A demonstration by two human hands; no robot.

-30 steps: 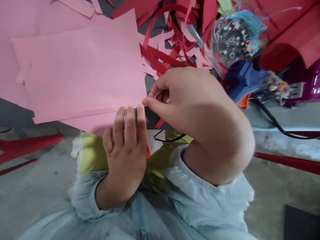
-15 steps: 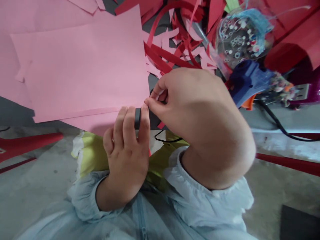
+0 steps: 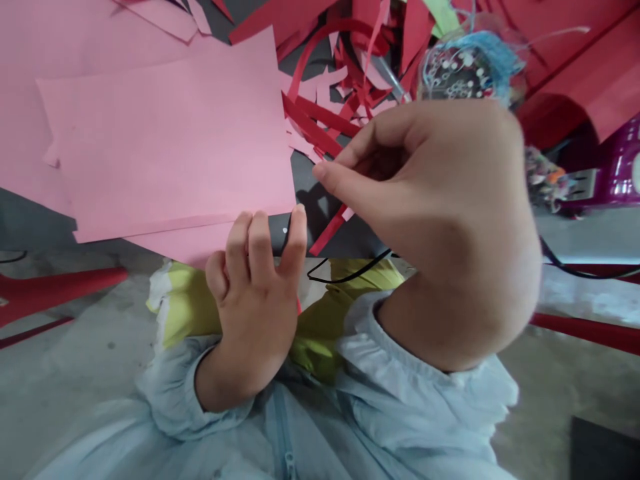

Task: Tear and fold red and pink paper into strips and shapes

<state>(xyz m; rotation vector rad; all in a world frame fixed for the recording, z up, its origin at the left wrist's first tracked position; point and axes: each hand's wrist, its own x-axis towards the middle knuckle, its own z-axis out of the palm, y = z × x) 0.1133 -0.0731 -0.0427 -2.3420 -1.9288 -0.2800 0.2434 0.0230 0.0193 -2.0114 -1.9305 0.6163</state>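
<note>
A pink paper sheet [image 3: 185, 133] lies at the table's front edge, with a narrow folded strip along its near side and another pink layer beneath. My left hand [image 3: 255, 300] rests palm down, its fingers stretched out on the near edge of the sheet. The left index finger is spread apart, its tip close to the sheet's lower right corner. Just right of that corner my right hand [image 3: 425, 180] hovers above the table, thumb and index finger brought together in a pinch. Whatever may be between those fingertips is too small to see.
Red paper strips [image 3: 320, 117] and pink scraps lie tangled beyond my right hand. A clear container of beads [image 3: 457, 70] with blue thread stands at the back right. Farther right are a purple object [image 3: 607, 163] and a black cable [image 3: 575, 270].
My right hand has left the paper's corner and moved up and to the right, now covering the blue tool. My left index finger has spread away from the other fingers.
</note>
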